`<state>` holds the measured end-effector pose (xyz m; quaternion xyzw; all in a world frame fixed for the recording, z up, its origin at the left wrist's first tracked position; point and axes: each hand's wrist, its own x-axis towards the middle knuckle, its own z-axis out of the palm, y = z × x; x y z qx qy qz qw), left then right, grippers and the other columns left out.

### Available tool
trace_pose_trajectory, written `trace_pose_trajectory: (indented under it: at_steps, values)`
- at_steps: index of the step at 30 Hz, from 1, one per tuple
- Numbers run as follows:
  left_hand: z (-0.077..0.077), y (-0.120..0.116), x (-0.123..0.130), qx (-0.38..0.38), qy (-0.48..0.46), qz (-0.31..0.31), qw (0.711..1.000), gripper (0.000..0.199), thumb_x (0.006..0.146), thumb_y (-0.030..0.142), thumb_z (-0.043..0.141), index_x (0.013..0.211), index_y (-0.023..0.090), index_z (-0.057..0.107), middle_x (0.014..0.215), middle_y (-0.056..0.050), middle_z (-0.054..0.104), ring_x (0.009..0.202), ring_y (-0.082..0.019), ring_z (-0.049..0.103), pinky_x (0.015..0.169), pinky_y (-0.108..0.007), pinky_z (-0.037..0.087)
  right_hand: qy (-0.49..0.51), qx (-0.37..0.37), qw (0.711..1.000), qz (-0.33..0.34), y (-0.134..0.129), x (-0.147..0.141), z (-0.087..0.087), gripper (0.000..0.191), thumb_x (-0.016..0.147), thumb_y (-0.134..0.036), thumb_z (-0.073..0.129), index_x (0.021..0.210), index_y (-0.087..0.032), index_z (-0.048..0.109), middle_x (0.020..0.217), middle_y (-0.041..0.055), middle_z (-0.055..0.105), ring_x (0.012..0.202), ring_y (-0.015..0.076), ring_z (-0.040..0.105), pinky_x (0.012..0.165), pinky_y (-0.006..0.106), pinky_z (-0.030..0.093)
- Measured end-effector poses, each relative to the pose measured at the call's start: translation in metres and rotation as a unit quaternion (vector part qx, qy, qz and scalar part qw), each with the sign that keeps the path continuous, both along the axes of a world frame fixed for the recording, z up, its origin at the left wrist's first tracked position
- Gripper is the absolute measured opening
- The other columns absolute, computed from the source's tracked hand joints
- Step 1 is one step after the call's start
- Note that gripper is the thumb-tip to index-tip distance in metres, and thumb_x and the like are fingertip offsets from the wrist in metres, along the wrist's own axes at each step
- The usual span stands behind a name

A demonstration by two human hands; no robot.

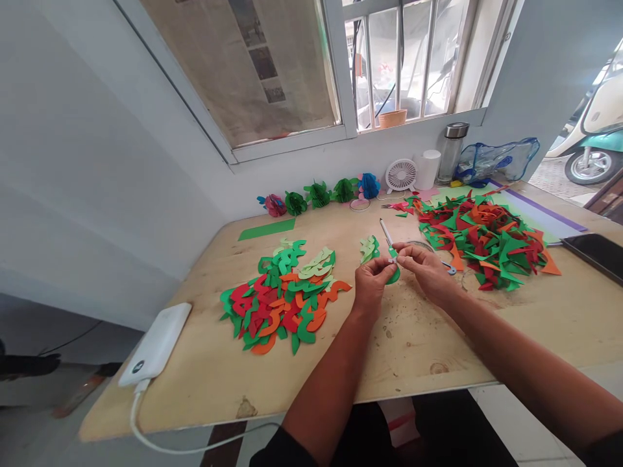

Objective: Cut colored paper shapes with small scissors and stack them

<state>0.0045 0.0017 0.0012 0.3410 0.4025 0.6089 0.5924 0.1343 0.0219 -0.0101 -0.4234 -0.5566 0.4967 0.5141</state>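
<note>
My left hand [372, 280] and my right hand [419, 264] meet above the wooden table. Between their fingertips is a small green paper piece [393, 276], with a small whitish bit at the pinch that I cannot make out. Both hands are closed on the green piece. Just beyond them lies a white pen [386, 231]. Light and dark green cut paper pieces [368, 249] lie beside my left hand. Something with a blue-grey handle [448, 267] shows next to my right hand, partly hidden by it.
Left of my hands lies a pile of curved paper cutouts [277, 301]; to the right, a heap of paper scraps [487, 237]. Folded paper figures [320, 194], a small fan [402, 175] and a glass bottle [451, 154] line the wall. A power bank [158, 344] and a phone [596, 256] lie near the edges.
</note>
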Motion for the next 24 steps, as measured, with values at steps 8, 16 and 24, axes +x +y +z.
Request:
trace_pose_trajectory:
  at_steps: [8, 16, 24]
  values:
    - [-0.0002, 0.0001, 0.0004, -0.005, -0.007, 0.002, 1.0, 0.025, 0.047, 0.027, 0.082, 0.06, 0.012, 0.068, 0.06, 0.0, 0.063, 0.056, -0.007, 0.052, 0.061, -0.023, 0.04, -0.002, 0.002, 1.0, 0.004, -0.0031, -0.0015, 0.0027, 0.026, 0.072, -0.044, 0.068, 0.069, -0.02, 0.059, 0.121, 0.0082, 0.059, 0.118, 0.0257, 0.049, 0.097, 0.038, 0.034]
    - [0.001, -0.0008, -0.0001, -0.011, 0.012, -0.001, 1.0, 0.024, 0.048, 0.027, 0.081, 0.061, 0.011, 0.067, 0.058, 0.0, 0.062, 0.055, -0.007, 0.05, 0.06, -0.021, 0.039, 0.002, 0.037, 0.999, -0.008, -0.0043, -0.0056, 0.0032, 0.027, 0.073, -0.046, 0.067, 0.069, -0.02, 0.058, 0.116, 0.007, 0.06, 0.11, 0.0243, 0.052, 0.092, 0.037, 0.037]
    - [-0.0019, 0.0035, -0.0029, 0.001, -0.003, 0.057, 0.998, 0.022, 0.051, 0.022, 0.078, 0.069, 0.013, 0.068, 0.069, -0.002, 0.067, 0.065, -0.011, 0.059, 0.068, -0.024, 0.045, 0.062, 0.007, 0.996, -0.066, 0.0021, -0.0002, 0.0016, 0.026, 0.07, -0.043, 0.069, 0.068, -0.02, 0.058, 0.115, 0.007, 0.06, 0.107, 0.0239, 0.052, 0.087, 0.034, 0.037]
